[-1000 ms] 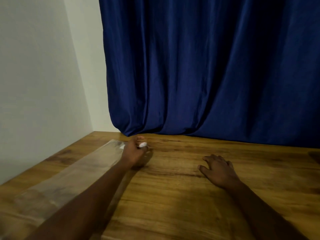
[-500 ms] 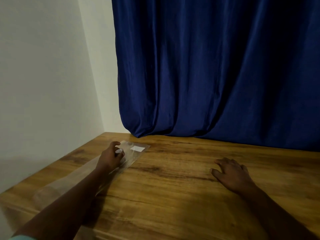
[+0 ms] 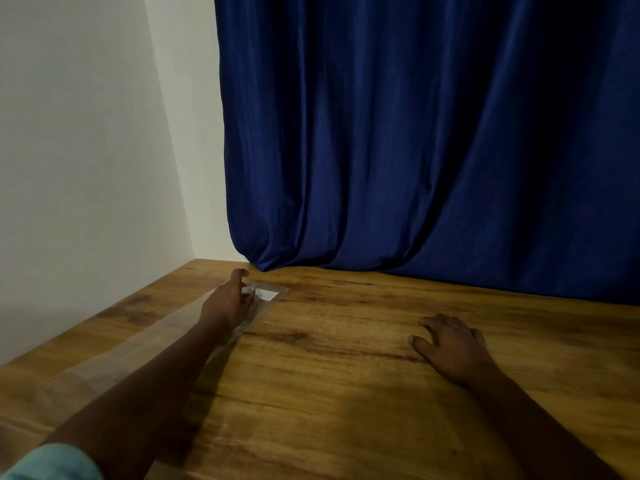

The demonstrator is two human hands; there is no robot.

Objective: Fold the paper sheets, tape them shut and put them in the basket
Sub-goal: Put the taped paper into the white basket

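Note:
A long clear sheet (image 3: 145, 344) lies flat along the left side of the wooden table (image 3: 346, 393); a small white patch (image 3: 268, 294) marks its far end. My left hand (image 3: 228, 304) rests on that far end, just left of the patch. Its thumb is stretched forward and its fingers are bent down onto the sheet. Off to the right, my right hand (image 3: 450, 344) lies palm down on bare wood with nothing in it, fingers slightly spread. I see no paper sheets, tape roll or basket in this view.
A dark blue curtain (image 3: 415, 150) hangs behind the table and touches its back edge. A white wall (image 3: 86, 150) runs close along the table's left edge and meets the curtain at the far corner.
One second ago my left hand held the sheet's white-patched end; now the end lies flat and the hand lies on it, thumb extended. The view has shifted. My right hand has stayed put.

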